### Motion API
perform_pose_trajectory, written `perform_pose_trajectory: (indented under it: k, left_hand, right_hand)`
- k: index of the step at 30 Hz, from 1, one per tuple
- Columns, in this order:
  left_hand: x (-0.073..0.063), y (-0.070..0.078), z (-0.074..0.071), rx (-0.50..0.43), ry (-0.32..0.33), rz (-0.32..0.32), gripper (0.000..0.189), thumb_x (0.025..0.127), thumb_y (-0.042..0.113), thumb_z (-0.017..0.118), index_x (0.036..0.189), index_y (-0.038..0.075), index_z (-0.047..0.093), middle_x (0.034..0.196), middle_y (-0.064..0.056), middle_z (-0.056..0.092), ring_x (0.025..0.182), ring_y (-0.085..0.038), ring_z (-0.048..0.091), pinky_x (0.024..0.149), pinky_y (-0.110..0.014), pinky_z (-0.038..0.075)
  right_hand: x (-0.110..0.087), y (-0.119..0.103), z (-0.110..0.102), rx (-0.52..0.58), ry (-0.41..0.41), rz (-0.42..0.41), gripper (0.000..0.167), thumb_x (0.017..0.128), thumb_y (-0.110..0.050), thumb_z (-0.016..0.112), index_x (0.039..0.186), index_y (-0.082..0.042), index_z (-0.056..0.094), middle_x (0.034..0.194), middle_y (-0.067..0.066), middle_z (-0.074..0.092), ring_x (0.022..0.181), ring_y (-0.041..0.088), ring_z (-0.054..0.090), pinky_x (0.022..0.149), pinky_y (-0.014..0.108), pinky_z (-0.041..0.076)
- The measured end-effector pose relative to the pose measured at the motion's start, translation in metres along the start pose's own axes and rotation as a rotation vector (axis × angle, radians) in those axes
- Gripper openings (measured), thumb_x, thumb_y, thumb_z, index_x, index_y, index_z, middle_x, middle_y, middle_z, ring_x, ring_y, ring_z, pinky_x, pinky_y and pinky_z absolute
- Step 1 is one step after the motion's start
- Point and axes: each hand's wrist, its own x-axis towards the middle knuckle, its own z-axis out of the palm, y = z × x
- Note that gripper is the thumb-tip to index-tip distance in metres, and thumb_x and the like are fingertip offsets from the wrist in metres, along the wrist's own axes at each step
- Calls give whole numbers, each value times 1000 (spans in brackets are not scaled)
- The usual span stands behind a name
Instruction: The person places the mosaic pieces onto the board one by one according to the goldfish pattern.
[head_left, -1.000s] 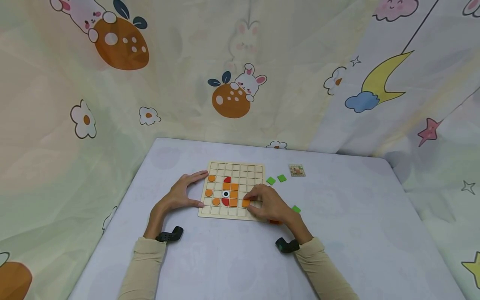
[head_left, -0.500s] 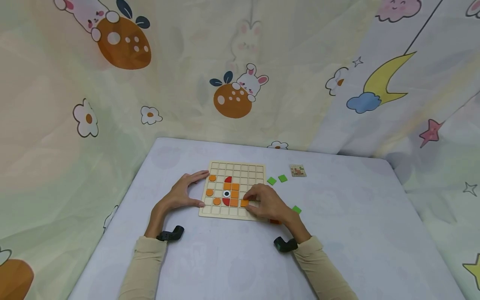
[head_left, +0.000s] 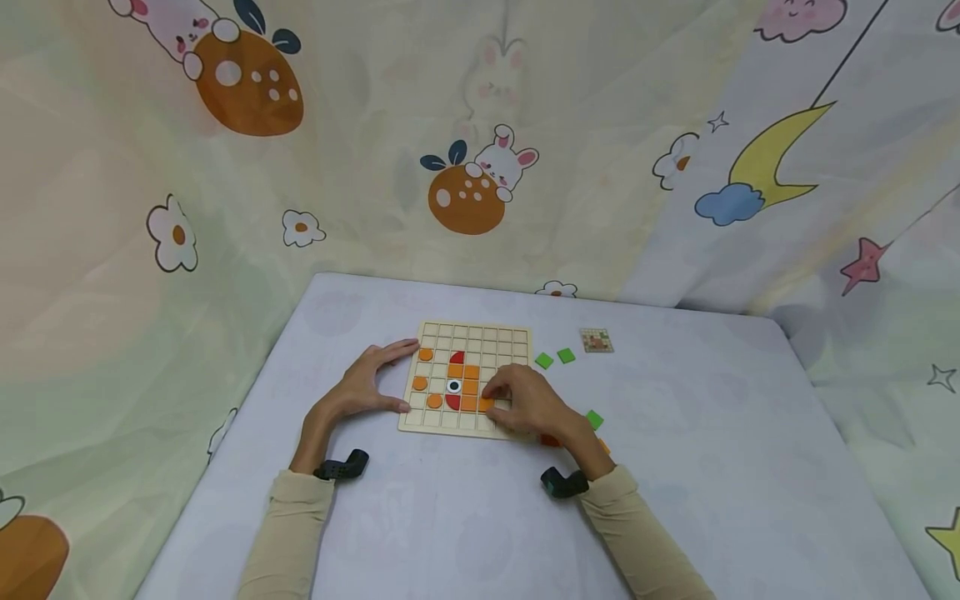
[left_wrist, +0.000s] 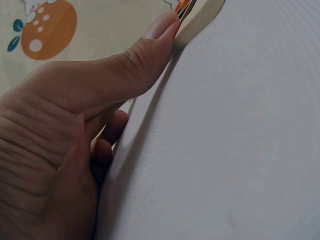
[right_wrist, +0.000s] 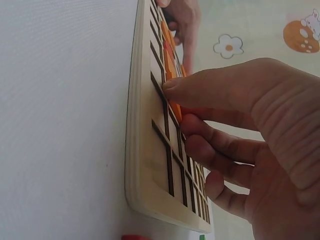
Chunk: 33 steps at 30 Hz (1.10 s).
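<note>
A wooden grid board lies on the table. My left hand spans its left edge, with the thumb near the lower corner and the fingers further up. In the left wrist view the thumb touches the board's rim. My right hand pinches an orange square tile on the grid, right of other orange squares; the right wrist view shows thumb and fingertips on that tile. Also on the board are red quarter-round pieces, an eye tile and orange discs.
Right of the board lie green square tiles and a small patterned card. A red piece and an orange piece are partly hidden by the right wrist. A printed cloth hangs behind the table.
My right hand has moved slightly left with the orange square tile, which now sits against the neighbouring orange square. An orange piece has come into view beside the right wrist. The left hand stays put.
</note>
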Motion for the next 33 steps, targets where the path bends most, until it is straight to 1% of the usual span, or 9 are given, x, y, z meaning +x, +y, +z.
perform_pose_trajectory:
  k: [5, 10, 16, 20, 22, 26, 29, 33]
  left_hand:
    - [0, 1, 0, 12, 10, 12, 111, 69, 40, 103, 165, 23, 51, 176, -3, 44, 141, -33, 48, 119, -68, 39]
    - [1, 0, 1, 0, -4, -6, 112, 68, 39, 103, 166, 26, 50, 177, 0, 42, 142, -31, 46, 121, -67, 38]
    - [2, 0, 1, 6, -5, 4, 111, 68, 39, 103, 165, 26, 51, 176, -1, 43, 143, -32, 46, 120, -68, 38]
    - [1, -1, 1, 7, -7, 3, 111, 68, 39, 103, 165, 26, 51, 176, 0, 43, 144, -32, 46, 120, -67, 38]
    - [1, -1, 1, 14, -6, 6, 111, 68, 40, 103, 165, 26, 51, 176, -1, 43, 144, -32, 46, 120, -67, 38]
    - [0, -2, 1, 21, -3, 12, 111, 68, 41, 103, 165, 26, 51, 176, -1, 43, 145, -32, 47, 120, -67, 38]
    - [0, -2, 1, 20, -4, 14, 112, 68, 41, 103, 165, 26, 51, 176, -1, 43, 145, -32, 46, 120, -67, 38]
    - [0, -1, 1, 22, -7, 16, 112, 68, 42, 103, 166, 26, 50, 176, -1, 43, 146, -33, 46, 121, -68, 38]
  right_hand:
    - [-1, 1, 0, -5, 2, -18, 20, 87, -16, 89, 107, -14, 86, 104, -5, 79, 95, 11, 66, 93, 37, 55]
    - [-2, 0, -3, 5, 11, -11, 26, 85, -18, 92, 109, -14, 86, 107, -4, 80, 99, 12, 68, 96, 39, 56]
    - [-9, 2, -14, 28, 39, 66, 34, 82, -23, 97, 113, -14, 86, 110, -4, 80, 101, 17, 66, 96, 41, 55]
    - [-19, 9, -25, 19, 49, 105, 38, 81, -25, 98, 115, -15, 85, 108, -4, 78, 101, 20, 65, 96, 41, 54]
    - [-25, 14, -30, 23, 48, 115, 38, 80, -24, 99, 115, -14, 85, 106, -3, 78, 100, 21, 65, 95, 41, 54]
    - [-36, 25, -38, 44, 34, 135, 38, 78, -21, 100, 112, -15, 85, 105, -6, 79, 100, 17, 66, 94, 40, 56]
    - [-45, 34, -44, 54, 17, 139, 36, 77, -20, 101, 109, -17, 85, 104, -8, 80, 102, 14, 67, 96, 42, 56]
    - [-59, 45, -50, 66, -14, 143, 33, 76, -18, 101, 105, -16, 85, 101, -8, 81, 103, 15, 69, 98, 46, 55]
